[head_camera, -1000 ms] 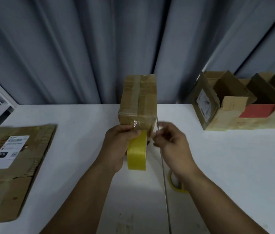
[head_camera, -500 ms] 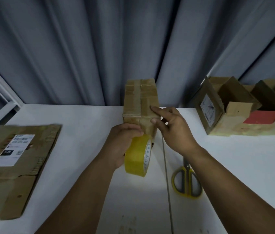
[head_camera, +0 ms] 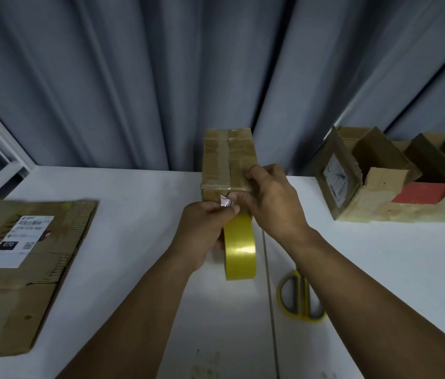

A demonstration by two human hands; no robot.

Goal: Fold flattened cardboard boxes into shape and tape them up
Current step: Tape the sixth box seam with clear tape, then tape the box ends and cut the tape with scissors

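One taped cardboard box (head_camera: 228,162) stands mid-table (head_camera: 134,255). The left hand (head_camera: 202,231) grips one yellow tape roll (head_camera: 240,250), and the right hand (head_camera: 273,203) pinches the tape end (head_camera: 225,201) at the box's near edge. One flattened box (head_camera: 24,283) lies left, and one pair of scissors (head_camera: 295,299) lies right.

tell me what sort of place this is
Probably a parcel-packing workstation: a white table bearing a flattened brown cardboard box with a shipping label and yellow-handled scissors, plus a yellow roll of packing tape held in the left hand.
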